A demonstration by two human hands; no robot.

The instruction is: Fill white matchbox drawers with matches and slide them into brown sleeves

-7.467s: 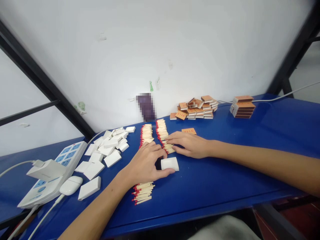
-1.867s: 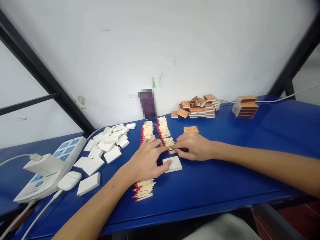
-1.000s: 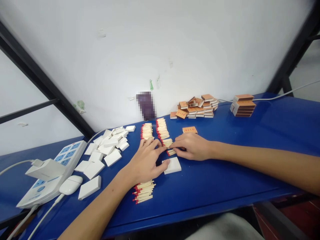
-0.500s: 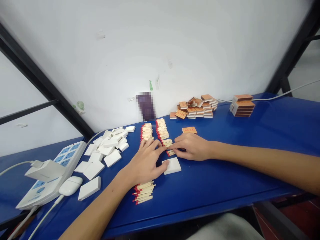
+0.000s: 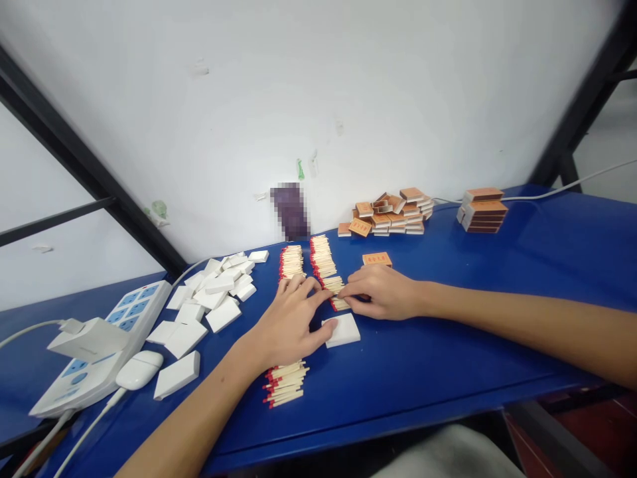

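Note:
My left hand spreads over the table, its thumb resting on a white matchbox tray and its index fingertip at the near group of matches. From the other side, my right hand has thumb and index finger close together at the pale ends of those same matches; the exact contact is partly hidden. Red-headed matches lie in two rows, a left row and a right row. Below my left wrist is another bunch of matches.
White trays lie heaped at left, beside a power strip and a white earbud case. Orange matchbox sleeves are piled by the wall, with a stack of matchboxes farther right. One orange box sits behind my right hand.
My right fingertips have shifted very slightly at the matches. My left hand and the white tray under its thumb have stayed practically still.

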